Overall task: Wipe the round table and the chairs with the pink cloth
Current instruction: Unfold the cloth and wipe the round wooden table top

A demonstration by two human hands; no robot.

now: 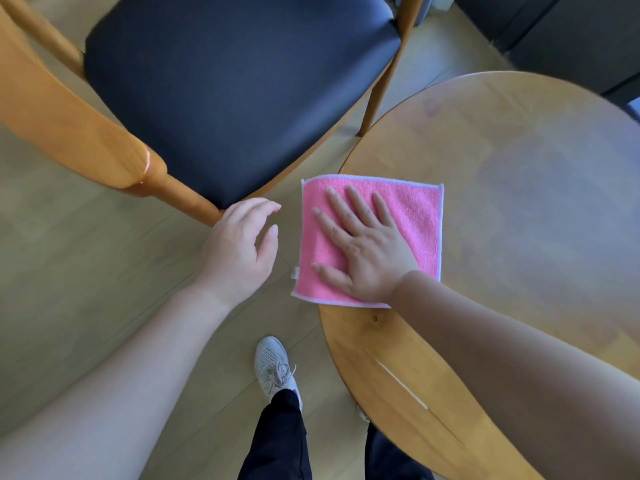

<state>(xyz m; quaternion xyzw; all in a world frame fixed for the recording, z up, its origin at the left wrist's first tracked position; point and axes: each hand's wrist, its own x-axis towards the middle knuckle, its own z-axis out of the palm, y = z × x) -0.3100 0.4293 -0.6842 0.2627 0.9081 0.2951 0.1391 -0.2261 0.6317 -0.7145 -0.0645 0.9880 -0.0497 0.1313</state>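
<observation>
Bare forearms, black trousers (277,441), a pale grey mesh lace-up sneaker (274,367).

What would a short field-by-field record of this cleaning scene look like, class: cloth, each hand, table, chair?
cloth: pink cloth, spread flat, overhanging the table's near-left edge
right hand: right hand pressing flat on the cloth
left hand: left hand beside the cloth, holding nothing
table: round table, wooden
chair: chair, dark seat, wooden frame, left of table
</observation>
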